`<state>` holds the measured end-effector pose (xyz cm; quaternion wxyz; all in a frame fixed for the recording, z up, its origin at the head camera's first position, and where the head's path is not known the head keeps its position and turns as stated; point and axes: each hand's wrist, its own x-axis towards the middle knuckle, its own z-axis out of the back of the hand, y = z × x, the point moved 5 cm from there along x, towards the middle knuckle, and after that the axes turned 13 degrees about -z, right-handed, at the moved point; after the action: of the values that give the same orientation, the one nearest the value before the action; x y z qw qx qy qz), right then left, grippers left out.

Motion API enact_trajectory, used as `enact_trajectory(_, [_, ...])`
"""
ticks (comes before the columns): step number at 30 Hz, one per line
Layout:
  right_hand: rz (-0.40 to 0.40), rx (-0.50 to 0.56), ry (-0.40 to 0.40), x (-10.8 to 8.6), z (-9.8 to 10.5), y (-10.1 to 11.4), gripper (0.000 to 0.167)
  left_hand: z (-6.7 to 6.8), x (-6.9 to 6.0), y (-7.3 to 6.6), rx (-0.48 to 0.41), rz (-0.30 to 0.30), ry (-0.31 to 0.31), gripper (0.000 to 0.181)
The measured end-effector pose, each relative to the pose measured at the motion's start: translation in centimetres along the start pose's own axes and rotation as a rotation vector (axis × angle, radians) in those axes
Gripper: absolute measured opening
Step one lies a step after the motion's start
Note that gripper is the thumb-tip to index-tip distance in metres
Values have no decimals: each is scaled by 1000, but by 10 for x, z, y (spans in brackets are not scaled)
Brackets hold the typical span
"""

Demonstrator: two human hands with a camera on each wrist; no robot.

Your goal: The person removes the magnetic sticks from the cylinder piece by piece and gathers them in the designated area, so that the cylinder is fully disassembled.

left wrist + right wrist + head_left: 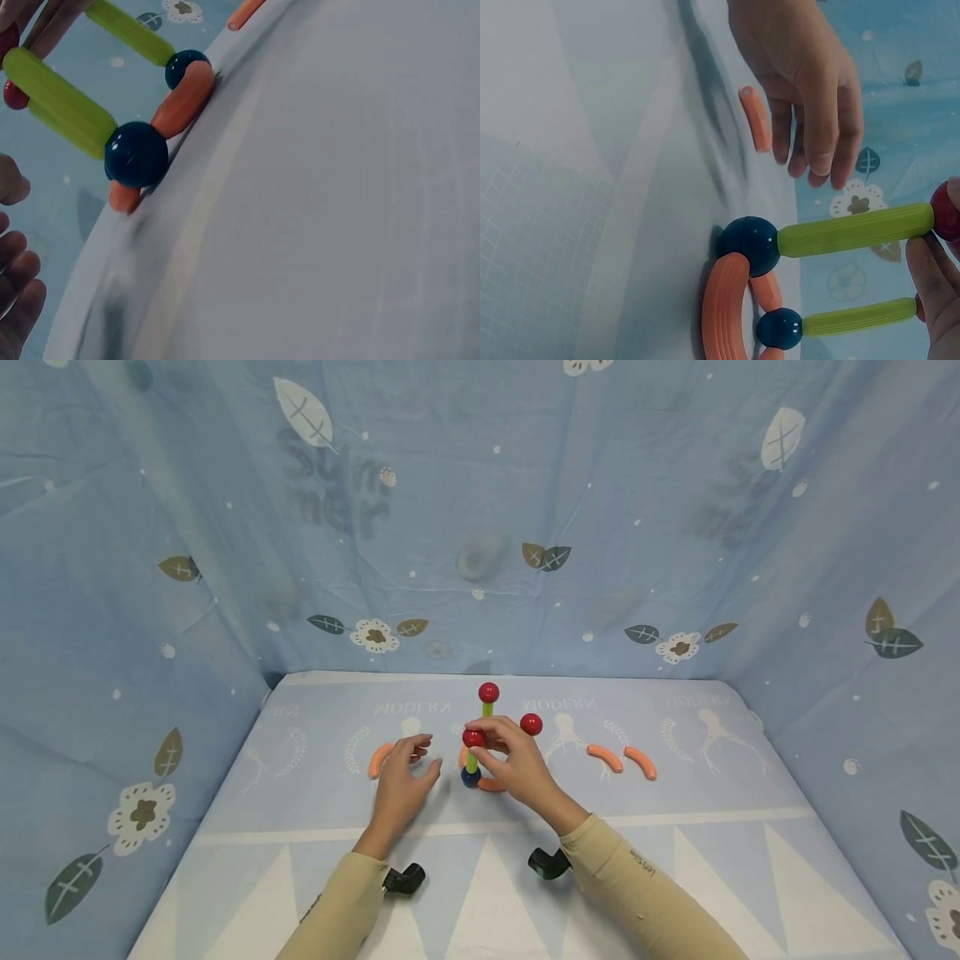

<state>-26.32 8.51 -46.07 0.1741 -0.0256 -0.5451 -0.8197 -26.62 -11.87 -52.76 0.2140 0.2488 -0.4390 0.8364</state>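
One red ball (473, 738) is pinched by the right hand (517, 760), atop a green stick (855, 230) standing on a blue ball (750, 245) near the middle of the table (697, 802); the grip probably steadies this upright. A curved orange piece (724, 307) meets the blue ball, apparently as part of a base. The left hand (401, 789), thumb and fingers apart, holds nothing and partly covers a loose orange stick (377, 762). What lies beneath another red ball (531, 724) is hidden behind the right hand in the head view.
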Motion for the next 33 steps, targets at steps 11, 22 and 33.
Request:
enact_trajectory(11, [15,12,-7,2,1,-1,35,-22,-4,-14,-261,8,47,45])
enact_trajectory(22, [4,6,-34,3,-2,3,37,-37,-3,-20,-295,35,37,35])
enact_trajectory(33, [43,50,-31,-8,4,35,35,-43,1,-25,-325,36,-60,22])
